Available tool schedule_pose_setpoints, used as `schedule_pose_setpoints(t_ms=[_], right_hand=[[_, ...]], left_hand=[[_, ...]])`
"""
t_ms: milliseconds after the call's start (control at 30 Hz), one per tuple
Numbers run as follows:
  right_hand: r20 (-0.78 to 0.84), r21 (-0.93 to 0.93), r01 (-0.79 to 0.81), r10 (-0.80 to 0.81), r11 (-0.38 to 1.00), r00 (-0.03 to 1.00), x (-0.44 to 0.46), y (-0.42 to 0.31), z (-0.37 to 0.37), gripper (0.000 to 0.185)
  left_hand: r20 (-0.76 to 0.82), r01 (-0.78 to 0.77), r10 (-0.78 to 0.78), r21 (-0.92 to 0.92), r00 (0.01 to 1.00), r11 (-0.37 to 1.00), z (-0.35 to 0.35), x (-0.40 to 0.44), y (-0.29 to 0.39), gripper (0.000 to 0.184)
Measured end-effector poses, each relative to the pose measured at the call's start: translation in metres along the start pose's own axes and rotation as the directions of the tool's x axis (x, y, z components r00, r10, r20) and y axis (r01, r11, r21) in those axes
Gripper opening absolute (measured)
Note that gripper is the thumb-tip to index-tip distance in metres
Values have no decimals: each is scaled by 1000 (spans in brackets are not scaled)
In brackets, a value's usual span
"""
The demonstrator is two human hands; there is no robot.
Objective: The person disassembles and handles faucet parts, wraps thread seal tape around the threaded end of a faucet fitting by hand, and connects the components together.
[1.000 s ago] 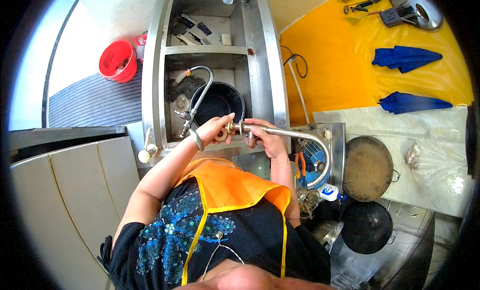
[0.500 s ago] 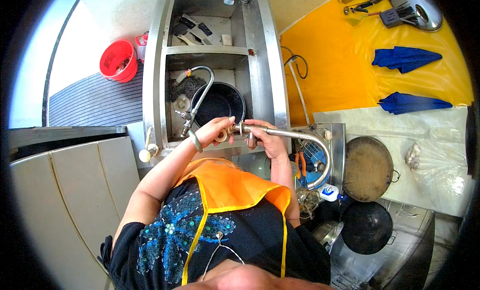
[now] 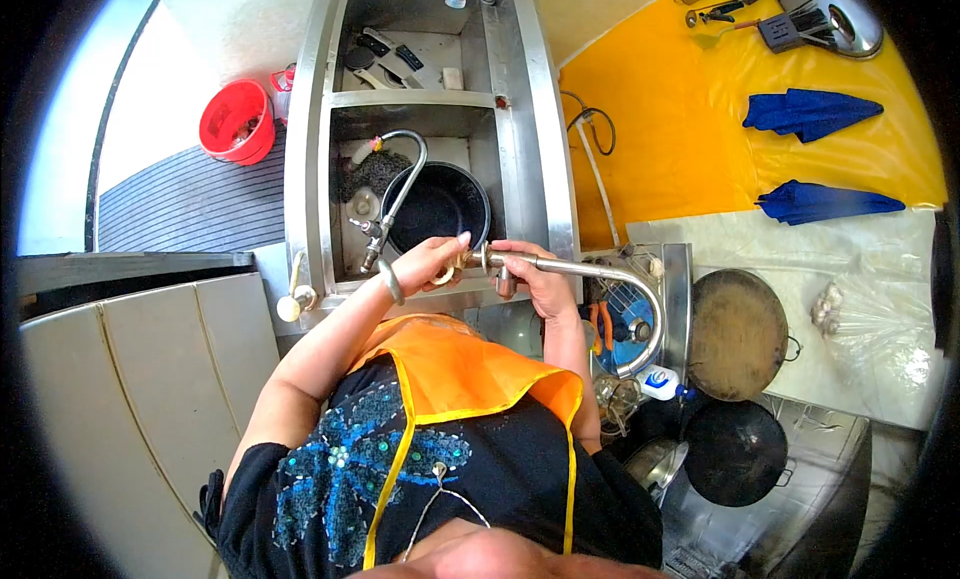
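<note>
My right hand (image 3: pixel 540 282) is wrapped round the body of a metal gooseneck faucet (image 3: pixel 640 294), whose curved spout bends out to the right. At the faucet's base end, my left hand (image 3: pixel 437 260) pinches a pale ring-shaped nut (image 3: pixel 447 276) with thumb and fingers. A metal flange (image 3: pixel 485 255) sits on the shank between the two hands. Fingers hide part of the thread. Beyond the hands, a second gooseneck faucet (image 3: pixel 405 194) lies across the rim of a black basin (image 3: pixel 440 244) in the near sink bowl.
The steel sink (image 3: pixel 312 169) has a far bowl holding knives (image 3: pixel 392 51). A red bucket (image 3: pixel 237 129) stands to the left. On the right are a round wooden board (image 3: pixel 740 334), a black wok (image 3: pixel 735 454), a white bottle (image 3: pixel 660 383) and orange-handled pliers (image 3: pixel 602 324).
The held faucet's spout has shifted slightly, and the pale ring has tilted and moved a little in my left fingers. Both hands keep their grip.
</note>
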State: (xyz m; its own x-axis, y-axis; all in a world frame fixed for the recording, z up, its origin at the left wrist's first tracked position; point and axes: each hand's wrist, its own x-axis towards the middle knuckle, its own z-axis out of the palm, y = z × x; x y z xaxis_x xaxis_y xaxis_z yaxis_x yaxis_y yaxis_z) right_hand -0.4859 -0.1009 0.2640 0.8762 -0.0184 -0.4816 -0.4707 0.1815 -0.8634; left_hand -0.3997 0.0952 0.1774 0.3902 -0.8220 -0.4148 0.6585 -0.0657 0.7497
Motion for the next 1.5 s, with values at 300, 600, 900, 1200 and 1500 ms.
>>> schedule_pose_setpoints(t_ms=[300, 600, 900, 1200, 1500], right_hand=[[-20, 16, -17, 17, 1000, 1000, -4, 0, 2, 33], [-19, 15, 12, -12, 1000, 1000, -7, 2, 1, 30], [-21, 19, 0, 0, 1000, 1000, -12, 0, 4, 30], [47, -21, -10, 11, 1000, 999, -11, 7, 1, 32], [-16, 3, 28, -28, 1000, 999, -14, 8, 3, 30]], left_hand=[[60, 86, -75, -198, 995, 976, 8, -13, 11, 57], [42, -22, 26, -106, 999, 994, 4, 0, -6, 48], [-29, -96, 95, -30, 995, 995, 21, -16, 4, 60], [1, 196, -196, -76, 981, 978, 15, -14, 1, 68], [-28, -181, 183, 65, 983, 981, 18, -20, -6, 59]])
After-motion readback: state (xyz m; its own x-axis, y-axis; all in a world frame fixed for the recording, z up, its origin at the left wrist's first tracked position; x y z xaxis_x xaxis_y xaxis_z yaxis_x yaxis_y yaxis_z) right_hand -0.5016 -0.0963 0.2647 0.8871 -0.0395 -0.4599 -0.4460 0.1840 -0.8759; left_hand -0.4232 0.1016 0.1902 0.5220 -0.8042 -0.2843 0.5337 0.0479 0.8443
